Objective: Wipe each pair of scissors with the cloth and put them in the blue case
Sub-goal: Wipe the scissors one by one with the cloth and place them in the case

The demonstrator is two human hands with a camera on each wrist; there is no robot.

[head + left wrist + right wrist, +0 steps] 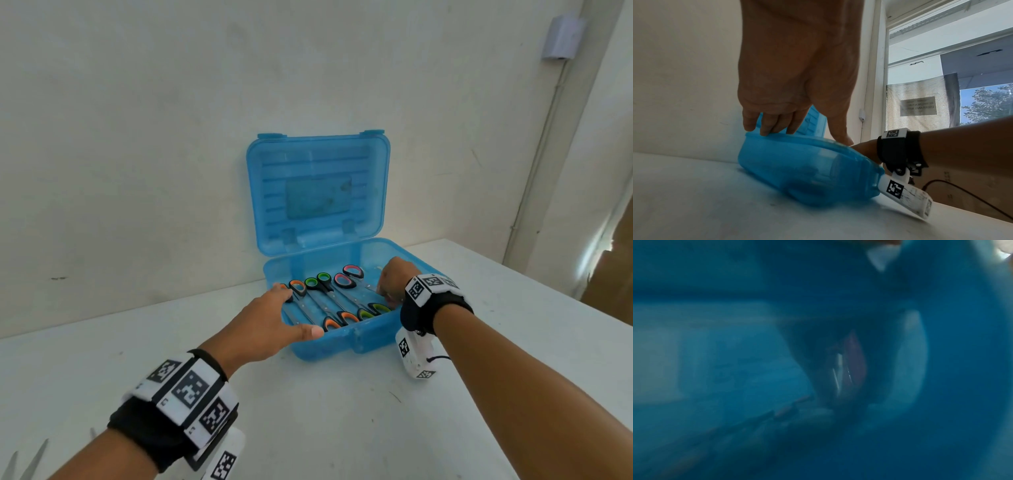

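Observation:
The blue case (359, 339) stands open on the table with its lid (318, 192) upright against the wall. Several scissors (329, 298) with orange, green and pink handles lie side by side in it. My left hand (274, 318) rests on the case's left front rim, fingers over the edge and thumb along the front; in the left wrist view the left hand (789, 81) touches the case (797, 170) rim. My right hand (394, 281) reaches into the right end, fingers curled down on what looks like pink-handled scissors (856, 363), blurred behind the case wall (962, 353). No cloth is in view.
The white table (342, 411) meets the wall just behind the case, and its right edge (548, 274) drops off beyond my right arm. Pointed metal tips (34, 459) show at the bottom left corner. A window (941, 65) lies to the right.

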